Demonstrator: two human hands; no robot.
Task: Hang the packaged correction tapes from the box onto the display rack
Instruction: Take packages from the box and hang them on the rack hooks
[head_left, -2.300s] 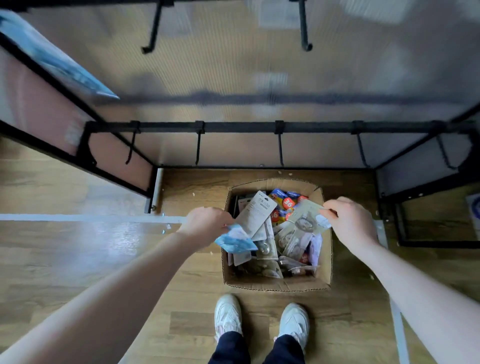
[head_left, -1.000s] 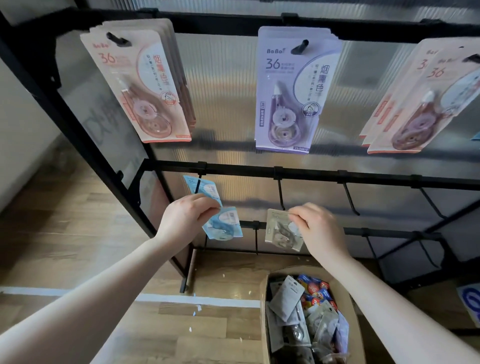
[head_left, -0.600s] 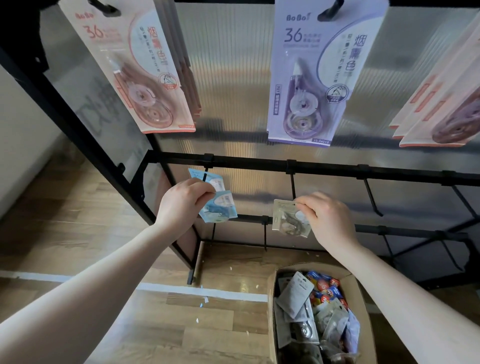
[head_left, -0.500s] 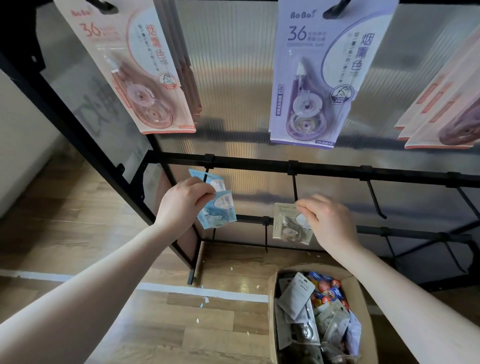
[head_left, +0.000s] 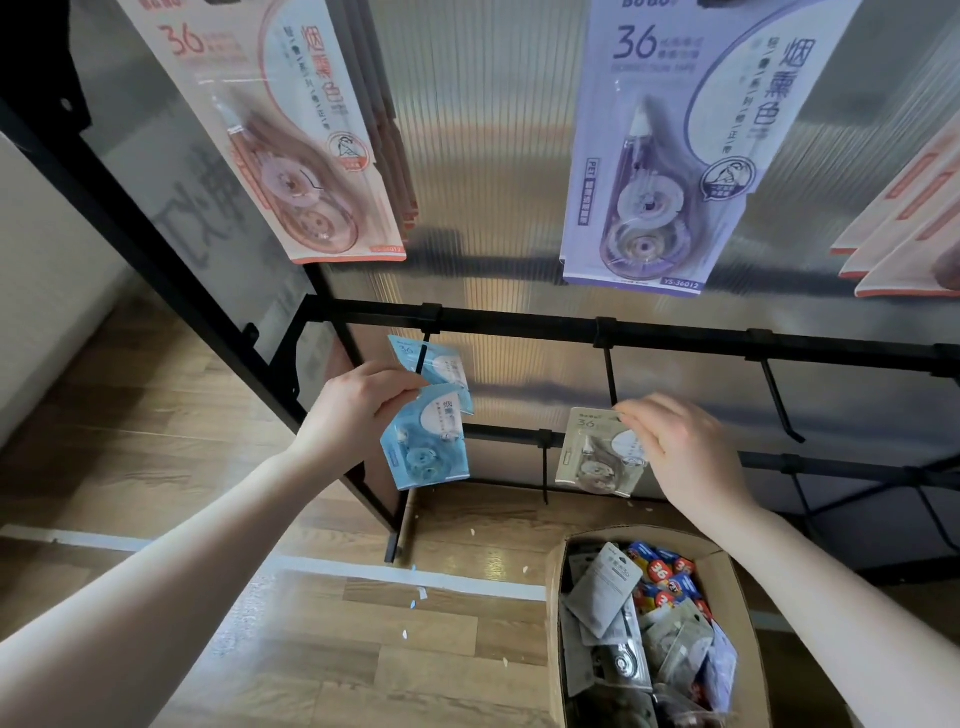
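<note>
Purple hanging pack (head_left: 670, 156) "36", "YS-36012", "PET", pink hanging pack (head_left: 280, 135) "36", boxed red-blue packs (head_left: 662, 571) "36"

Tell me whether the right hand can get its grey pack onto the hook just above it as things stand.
Probably yes. The right hand pinches the grey pack by its top, right below the bare hook; nothing hangs on that hook or lies between.

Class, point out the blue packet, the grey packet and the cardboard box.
blue packet (head_left: 423, 447), head view, on its lower front.
grey packet (head_left: 589, 457), head view, on its front.
cardboard box (head_left: 555, 613), head view, on its left wall.
</note>
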